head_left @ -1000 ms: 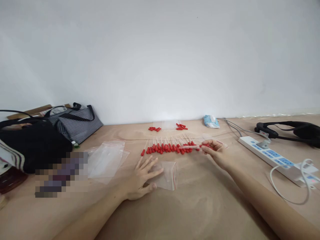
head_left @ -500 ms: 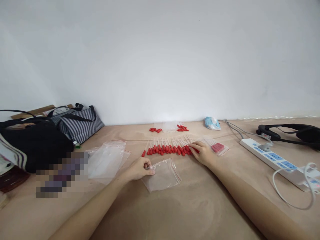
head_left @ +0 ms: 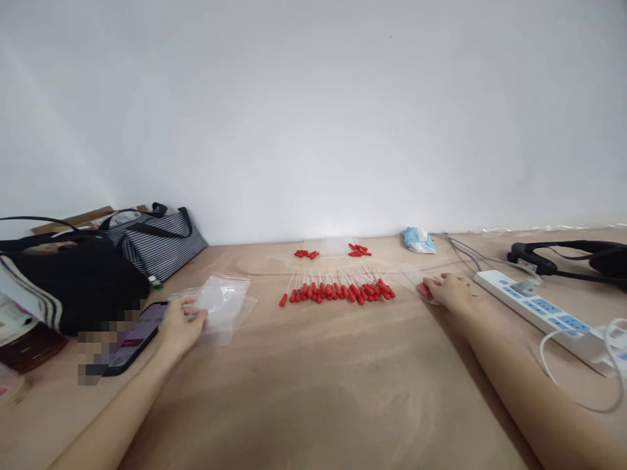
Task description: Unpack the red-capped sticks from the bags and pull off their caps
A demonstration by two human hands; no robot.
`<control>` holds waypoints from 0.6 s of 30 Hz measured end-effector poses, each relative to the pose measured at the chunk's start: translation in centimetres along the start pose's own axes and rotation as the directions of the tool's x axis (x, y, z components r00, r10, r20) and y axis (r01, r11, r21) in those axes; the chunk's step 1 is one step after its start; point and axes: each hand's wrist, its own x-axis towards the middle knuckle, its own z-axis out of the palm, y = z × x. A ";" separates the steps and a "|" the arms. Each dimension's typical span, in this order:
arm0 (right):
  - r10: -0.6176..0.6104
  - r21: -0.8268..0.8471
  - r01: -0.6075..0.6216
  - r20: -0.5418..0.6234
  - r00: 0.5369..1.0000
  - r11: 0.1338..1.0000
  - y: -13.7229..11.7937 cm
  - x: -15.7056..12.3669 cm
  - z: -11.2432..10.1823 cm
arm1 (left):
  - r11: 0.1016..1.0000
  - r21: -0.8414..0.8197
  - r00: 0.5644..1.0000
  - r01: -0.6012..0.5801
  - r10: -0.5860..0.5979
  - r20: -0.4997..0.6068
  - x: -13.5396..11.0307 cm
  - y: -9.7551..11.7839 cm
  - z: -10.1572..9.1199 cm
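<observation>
My left hand [head_left: 185,324] is at the left edge of the stacked clear zip bags [head_left: 226,305], its fingers curled and its thumb and fingertips closed on bag plastic. Which layer they grip is hard to make out. On the right, the fingers of my right hand [head_left: 453,292] are bent over a clear zip bag of red-bulbed droppers [head_left: 424,290], gripping its near right part and covering some of it. Between my hands lies a long row of loose droppers [head_left: 337,292], red bulbs towards me and clear stems pointing at the wall.
Behind the row, another clear bag [head_left: 333,247] lies between small groups of red bulbs [head_left: 360,250]. A phone [head_left: 132,343] and bags [head_left: 161,241] stand left. A blue-and-white packet [head_left: 418,240], a power strip [head_left: 543,313] and a black headset [head_left: 568,258] lie right.
My left hand has moved left from the middle to the bag stack, and the bag it held there has left that spot. My right hand has gone from the dropper row to the filled bag.
</observation>
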 end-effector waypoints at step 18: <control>-0.381 0.953 0.013 0.108 0.918 0.302 -2.2 -2.7 -4.8 | 0.670 0.205 0.670 -0.713 0.738 -0.082 -6.0 2.6 4.1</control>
